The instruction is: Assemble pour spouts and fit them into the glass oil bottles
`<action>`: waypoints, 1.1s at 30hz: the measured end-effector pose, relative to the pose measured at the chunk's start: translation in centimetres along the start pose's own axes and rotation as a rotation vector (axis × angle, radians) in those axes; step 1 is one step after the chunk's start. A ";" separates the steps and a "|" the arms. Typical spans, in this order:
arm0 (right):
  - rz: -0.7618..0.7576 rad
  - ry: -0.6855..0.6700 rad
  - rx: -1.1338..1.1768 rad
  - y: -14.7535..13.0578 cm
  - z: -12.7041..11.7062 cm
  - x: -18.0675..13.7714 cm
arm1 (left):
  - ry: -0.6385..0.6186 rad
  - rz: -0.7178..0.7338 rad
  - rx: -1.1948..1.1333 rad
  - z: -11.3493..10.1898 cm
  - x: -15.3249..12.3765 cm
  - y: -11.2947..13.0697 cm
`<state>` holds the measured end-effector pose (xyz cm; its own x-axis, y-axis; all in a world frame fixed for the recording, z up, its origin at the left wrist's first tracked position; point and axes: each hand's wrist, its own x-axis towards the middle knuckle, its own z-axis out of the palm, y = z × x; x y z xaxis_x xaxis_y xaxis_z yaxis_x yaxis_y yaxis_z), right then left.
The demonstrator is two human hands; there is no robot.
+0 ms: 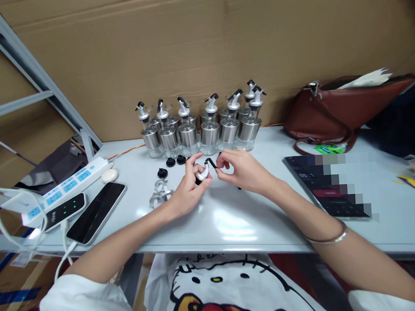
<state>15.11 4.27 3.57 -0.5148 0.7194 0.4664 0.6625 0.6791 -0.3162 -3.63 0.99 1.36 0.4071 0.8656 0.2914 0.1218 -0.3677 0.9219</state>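
Note:
My left hand [188, 187] is closed around a small white and black pourer spout [203, 171] just above the grey table [232, 219]. My right hand [241, 170] pinches a small black part at the spout's tip, fingertips almost touching those of the left. Behind the hands stands a row of several glass and steel oil bottles [209, 132] with spouts fitted. Loose black caps [175, 161] and silver rings [159, 193] lie left of my left hand.
Two phones [96, 211] and a white power strip [68, 185] lie at the table's left end, with a white cable hanging off. A dark tablet [322, 186] and a brown handbag [334, 110] sit on the right. A cardboard wall rises behind.

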 end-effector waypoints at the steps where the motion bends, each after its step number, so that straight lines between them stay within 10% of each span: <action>1: -0.021 -0.001 -0.008 -0.1 0.0 0.0 | -0.001 0.007 0.010 0.0 0.0 0.0; 33: 0.041 -0.161 -0.085 -1.5 -0.3 -0.1 | -0.035 0.204 0.684 -0.6 -0.1 0.0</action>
<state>14.29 3.14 4.27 -0.5619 0.7652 0.3141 0.7251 0.6384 -0.2581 -4.25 1.13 1.46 0.5099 0.7499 0.4216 0.5760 -0.6616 0.4801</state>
